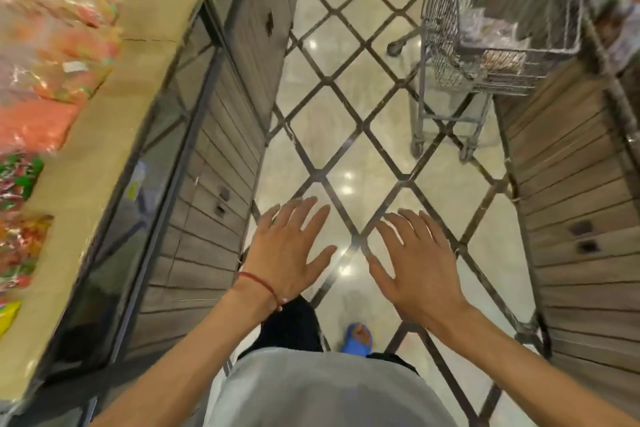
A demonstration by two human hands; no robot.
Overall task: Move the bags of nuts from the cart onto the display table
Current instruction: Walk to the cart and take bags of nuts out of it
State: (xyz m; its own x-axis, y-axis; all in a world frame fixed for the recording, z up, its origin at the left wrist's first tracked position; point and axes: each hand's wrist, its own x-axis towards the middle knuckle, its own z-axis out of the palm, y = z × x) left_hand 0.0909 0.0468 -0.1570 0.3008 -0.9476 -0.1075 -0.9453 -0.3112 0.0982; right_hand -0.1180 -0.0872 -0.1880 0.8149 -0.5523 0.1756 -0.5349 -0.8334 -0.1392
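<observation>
1. left hand (pixel 291 250) hangs at about 7 o'clock in the view, palm down above the floor (pixel 346 107), fingers straight and spread apart, thumb out toward the other hand.
2. right hand (pixel 415 263) is at about 5 o'clock, just beside the left but not touching it, palm down too, fingers straight and fanned wide.
3. a red string bracelet (pixel 259 282) circles the left wrist.
4. the cart (pixel 440 10), a wire basket on wheels, stands at 1 o'clock, well apart from both hands, on pale tiles crossed by dark diamond lines.
5. the bags of nuts (pixel 505 61) lie in the bottom of the cart's basket at 1 o'clock; they are blurred, so their number cannot be told.
6. the display table (pixel 104 107) runs along the 9 to 11 o'clock side, its tan top bearing orange, red and green packets (pixel 45 80), all blurred.
7. a slatted wooden panel (pixel 571 218) closes the 3 o'clock side, just beside the cart.
8. at 6 o'clock show a grey shirt (pixel 311 392) and a blue sandal (pixel 358 341) on the tiles between the arms.
</observation>
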